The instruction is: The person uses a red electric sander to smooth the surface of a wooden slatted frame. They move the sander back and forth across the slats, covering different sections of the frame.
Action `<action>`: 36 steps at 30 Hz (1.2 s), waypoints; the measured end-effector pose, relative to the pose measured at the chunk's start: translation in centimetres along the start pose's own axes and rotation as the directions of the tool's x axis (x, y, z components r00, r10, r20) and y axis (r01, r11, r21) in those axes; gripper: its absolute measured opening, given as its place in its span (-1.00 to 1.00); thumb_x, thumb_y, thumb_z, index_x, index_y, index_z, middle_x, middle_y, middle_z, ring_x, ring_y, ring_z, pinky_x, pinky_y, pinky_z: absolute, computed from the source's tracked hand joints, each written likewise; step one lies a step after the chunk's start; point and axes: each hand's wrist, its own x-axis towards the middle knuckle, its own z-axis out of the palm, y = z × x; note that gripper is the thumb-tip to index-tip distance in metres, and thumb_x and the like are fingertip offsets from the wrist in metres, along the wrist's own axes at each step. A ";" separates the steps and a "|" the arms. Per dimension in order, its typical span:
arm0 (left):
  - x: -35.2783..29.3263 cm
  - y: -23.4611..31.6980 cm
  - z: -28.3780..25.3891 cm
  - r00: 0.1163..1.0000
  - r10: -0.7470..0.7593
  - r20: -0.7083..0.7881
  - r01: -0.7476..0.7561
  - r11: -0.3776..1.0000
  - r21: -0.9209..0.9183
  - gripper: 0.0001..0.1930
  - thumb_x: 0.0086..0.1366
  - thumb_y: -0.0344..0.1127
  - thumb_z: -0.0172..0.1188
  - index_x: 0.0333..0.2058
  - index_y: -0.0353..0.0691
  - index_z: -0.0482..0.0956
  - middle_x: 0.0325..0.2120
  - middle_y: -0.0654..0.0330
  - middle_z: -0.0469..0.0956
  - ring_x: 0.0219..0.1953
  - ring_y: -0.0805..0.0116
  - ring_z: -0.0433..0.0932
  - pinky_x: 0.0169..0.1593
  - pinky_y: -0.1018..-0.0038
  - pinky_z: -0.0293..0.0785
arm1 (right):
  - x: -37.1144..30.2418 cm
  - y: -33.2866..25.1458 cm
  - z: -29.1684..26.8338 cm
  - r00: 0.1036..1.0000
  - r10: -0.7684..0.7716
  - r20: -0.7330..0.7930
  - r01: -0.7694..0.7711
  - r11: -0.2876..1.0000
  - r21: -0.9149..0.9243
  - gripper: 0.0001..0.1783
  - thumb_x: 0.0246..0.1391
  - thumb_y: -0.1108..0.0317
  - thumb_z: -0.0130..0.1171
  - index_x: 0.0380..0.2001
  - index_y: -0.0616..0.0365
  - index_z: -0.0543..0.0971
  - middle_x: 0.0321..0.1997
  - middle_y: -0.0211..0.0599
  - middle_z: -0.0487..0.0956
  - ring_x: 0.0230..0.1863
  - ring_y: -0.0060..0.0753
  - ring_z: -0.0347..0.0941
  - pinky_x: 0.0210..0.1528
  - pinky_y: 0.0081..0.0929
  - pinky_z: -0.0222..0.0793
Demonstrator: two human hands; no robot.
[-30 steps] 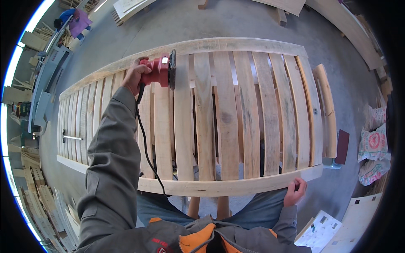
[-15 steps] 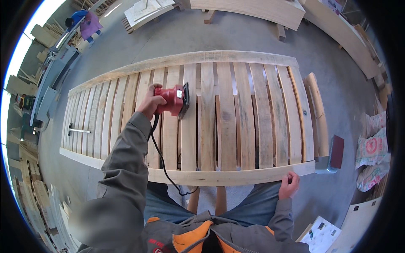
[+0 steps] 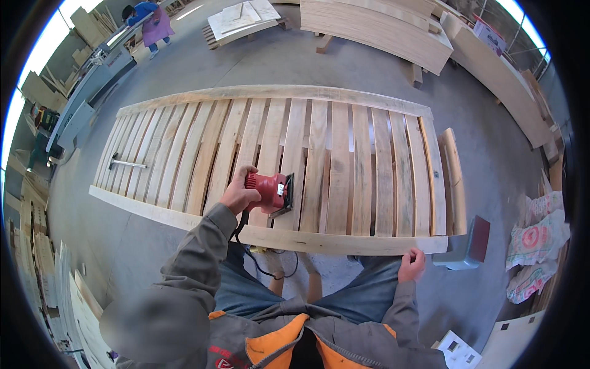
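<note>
My left hand (image 3: 238, 192) is closed round the body of a red electric sander (image 3: 268, 190). The sander's dark pad is turned toward the right, over the slats close to the front rail. Its black cord (image 3: 252, 258) hangs over that rail toward my legs. The slatted wooden frame (image 3: 344, 245) lies across in front of me, pale boards set side by side between two long rails. By the front rail's right end, above my knee, my right hand (image 3: 412, 265) has its fingers curled in, with nothing seen in them; whether it touches the rail I cannot tell.
A hammer (image 3: 128, 164) lies on the slats at the left. Beyond the frame's right end are a rounded wooden piece (image 3: 453, 181) and a blue-grey stool-like object (image 3: 458, 258). Sacks (image 3: 536, 243) sit farther right. Stacked panels (image 3: 375, 37) stand behind; a person (image 3: 150, 24) is at a machine far left.
My left hand has drawn the sander nearer, from the middle of the slats toward the front rail. My right hand stays by the rail's right end. The view has tilted somewhat.
</note>
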 end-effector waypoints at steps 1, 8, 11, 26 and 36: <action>-0.8 -0.3 -0.1 1.000 0.009 0.001 -0.009 0.999 0.041 -0.23 -0.08 -0.53 0.29 0.23 -0.22 0.37 -0.08 0.09 0.46 -0.10 0.24 0.55 -0.04 0.35 0.61 | -0.1 -0.1 0.0 1.000 0.006 0.006 -0.006 1.000 0.008 -0.78 0.09 0.43 0.27 -0.16 0.21 0.62 -0.21 -0.14 0.60 -0.19 -0.10 0.53 -0.05 -0.14 0.50; -5.4 3.5 1.7 0.989 0.144 -0.022 -0.134 0.956 0.262 -0.28 -0.08 -0.43 0.32 0.19 -0.26 0.47 0.03 -0.02 0.44 0.07 0.03 0.52 0.26 0.27 0.48 | -0.4 1.1 -1.0 0.999 0.031 0.008 -0.031 0.999 -0.023 -0.76 0.07 0.43 0.30 -0.15 0.20 0.64 -0.20 -0.14 0.61 -0.19 -0.10 0.55 -0.04 -0.14 0.52; -6.4 4.3 2.9 0.963 0.271 -0.014 -0.230 0.842 0.489 -0.32 -0.07 -0.42 0.33 0.16 -0.24 0.50 0.04 -0.09 0.43 0.10 -0.12 0.49 0.28 0.20 0.48 | -0.3 1.6 -1.1 1.000 0.023 -0.005 -0.023 0.999 -0.044 -0.76 0.07 0.42 0.31 -0.16 0.18 0.65 -0.20 -0.15 0.62 -0.19 -0.12 0.56 -0.05 -0.15 0.53; 0.7 6.5 14.1 0.964 0.265 0.032 -0.181 0.559 0.809 -0.41 0.03 -0.24 0.38 0.13 -0.05 0.59 0.01 -0.11 0.48 0.11 -0.18 0.51 0.22 0.13 0.51 | -0.1 1.1 -1.0 0.998 0.059 0.014 -0.060 0.998 0.021 -0.80 0.08 0.44 0.35 -0.19 0.13 0.63 -0.24 -0.22 0.62 -0.22 -0.18 0.57 -0.09 -0.21 0.54; 14.7 10.0 17.9 0.951 0.298 -0.085 -0.092 0.533 0.841 -0.60 0.25 -0.09 0.30 0.05 -0.01 0.64 0.10 -0.05 0.54 0.15 -0.16 0.52 0.23 0.15 0.51 | 0.0 1.2 -1.4 0.995 0.094 0.013 -0.095 0.989 0.113 -0.79 0.08 0.49 0.35 -0.18 0.15 0.64 -0.25 -0.26 0.60 -0.27 -0.27 0.56 -0.17 -0.31 0.55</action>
